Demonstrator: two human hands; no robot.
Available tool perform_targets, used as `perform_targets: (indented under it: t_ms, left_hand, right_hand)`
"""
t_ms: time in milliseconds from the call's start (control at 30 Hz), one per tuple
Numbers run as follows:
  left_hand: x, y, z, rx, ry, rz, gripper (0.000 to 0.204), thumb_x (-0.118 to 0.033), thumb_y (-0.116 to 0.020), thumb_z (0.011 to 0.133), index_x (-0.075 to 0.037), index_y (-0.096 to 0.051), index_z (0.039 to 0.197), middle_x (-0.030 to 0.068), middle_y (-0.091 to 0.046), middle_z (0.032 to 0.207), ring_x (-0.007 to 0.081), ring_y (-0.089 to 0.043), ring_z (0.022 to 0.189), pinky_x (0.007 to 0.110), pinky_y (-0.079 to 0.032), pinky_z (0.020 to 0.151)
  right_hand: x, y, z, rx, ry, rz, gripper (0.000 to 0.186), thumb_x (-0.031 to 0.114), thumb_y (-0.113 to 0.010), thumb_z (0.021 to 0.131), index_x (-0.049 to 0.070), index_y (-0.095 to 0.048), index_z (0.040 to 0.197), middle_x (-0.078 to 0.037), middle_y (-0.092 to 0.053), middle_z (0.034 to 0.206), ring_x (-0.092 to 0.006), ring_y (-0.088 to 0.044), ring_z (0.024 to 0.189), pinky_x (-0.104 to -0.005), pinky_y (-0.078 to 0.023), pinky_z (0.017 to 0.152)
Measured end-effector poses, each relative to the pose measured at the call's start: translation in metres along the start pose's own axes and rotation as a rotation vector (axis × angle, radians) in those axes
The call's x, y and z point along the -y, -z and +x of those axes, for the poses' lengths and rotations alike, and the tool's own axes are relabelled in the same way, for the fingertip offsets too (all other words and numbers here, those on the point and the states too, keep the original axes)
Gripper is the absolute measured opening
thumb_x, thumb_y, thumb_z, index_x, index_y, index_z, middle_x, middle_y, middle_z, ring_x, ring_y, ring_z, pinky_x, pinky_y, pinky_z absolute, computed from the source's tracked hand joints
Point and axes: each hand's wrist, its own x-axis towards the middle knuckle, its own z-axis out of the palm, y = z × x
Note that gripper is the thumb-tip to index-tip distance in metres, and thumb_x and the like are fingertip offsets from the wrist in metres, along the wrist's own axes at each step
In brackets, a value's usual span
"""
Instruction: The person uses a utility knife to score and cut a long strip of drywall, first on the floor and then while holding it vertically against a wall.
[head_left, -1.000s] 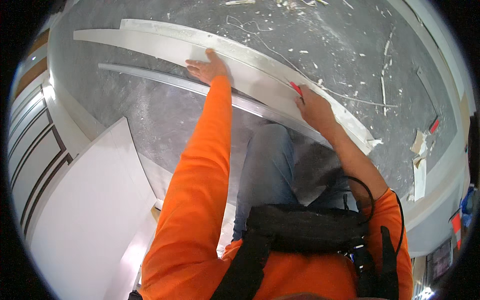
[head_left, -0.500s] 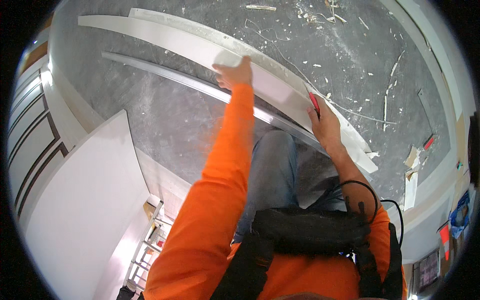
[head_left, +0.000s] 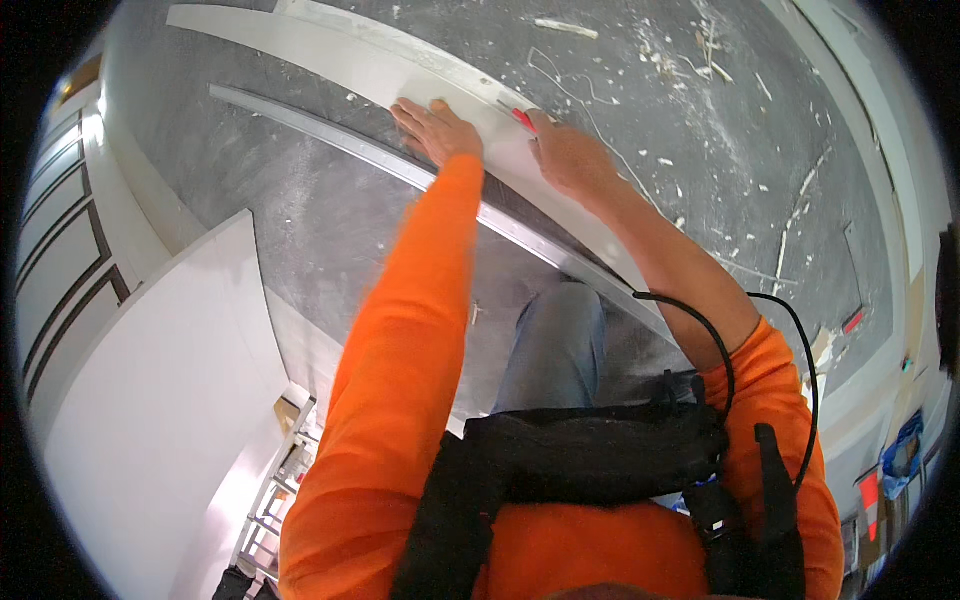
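A long white board strip (head_left: 295, 45) lies on the grey dusty floor (head_left: 300, 190), with a second pale strip along its far edge. My left hand (head_left: 435, 130) rests on the white board, fingers stretched out and apart. Just right of it, my right hand (head_left: 570, 160) grips a red-handled knife (head_left: 522, 119) at the seam between the strips; its tip is small and hard to make out. A grey metal channel (head_left: 300, 130) lies parallel on my side of the board, above my bent knee.
A large white panel (head_left: 160, 380) stands at the lower left, a metal ladder (head_left: 265, 510) beside it. A metal straightedge (head_left: 852, 260) with a red piece lies at the right, amid scraps (head_left: 565, 28) and thin wire. A blue bag (head_left: 900, 450) sits at the right rim.
My left hand first slid right, then went back leftward along the board. My right hand with the knife has moved up and to the left along the seam, closer to my left hand.
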Motion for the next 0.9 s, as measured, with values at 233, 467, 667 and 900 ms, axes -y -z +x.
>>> perform_targets:
  t_ms: [233,467,667,900]
  left_hand:
    - [-0.007,-0.014,-0.016,-0.021,0.049,-0.220,0.063,-0.034,-0.028,0.101,0.000,-0.017,0.152,0.0185,-0.014,0.161,0.0289,-0.011,0.150,0.046,-0.003,0.122]
    - [0.007,-0.014,-0.004,-0.096,0.026,-0.226,0.068,-0.042,-0.035,0.100,-0.004,-0.017,0.154,0.0184,-0.016,0.160,0.0293,-0.015,0.149,0.049,-0.006,0.122]
    - [0.000,-0.004,-0.009,-0.046,0.079,-0.288,0.067,-0.043,-0.033,0.101,-0.006,-0.016,0.154,0.0163,-0.015,0.161,0.0294,-0.016,0.149,0.049,-0.007,0.122]
    - [-0.004,-0.002,-0.007,-0.057,0.058,-0.244,0.065,-0.039,-0.035,0.101,-0.003,-0.019,0.153,0.0183,-0.015,0.160,0.0303,-0.016,0.149,0.049,-0.010,0.121]
  right_hand:
    - [0.017,-0.017,0.052,-0.082,0.124,-0.143,0.035,0.018,-0.050,0.095,0.001,-0.045,0.126,-0.023,-0.068,0.093,-0.0385,-0.069,0.085,-0.0482,-0.056,0.072]
    - [0.064,-0.019,0.084,-0.161,0.186,-0.182,0.029,0.019,-0.052,0.097,-0.003,-0.050,0.115,-0.021,-0.067,0.086,-0.0327,-0.071,0.076,-0.0411,-0.059,0.065]
    - [0.058,-0.024,0.070,-0.147,0.173,-0.254,0.029,0.019,-0.051,0.096,-0.004,-0.049,0.113,-0.022,-0.067,0.085,-0.0346,-0.071,0.075,-0.0403,-0.059,0.062]
    - [0.064,-0.028,0.065,-0.182,0.088,-0.196,0.038,0.015,-0.051,0.093,-0.006,-0.046,0.124,-0.025,-0.066,0.091,-0.0371,-0.071,0.076,-0.0428,-0.059,0.064]
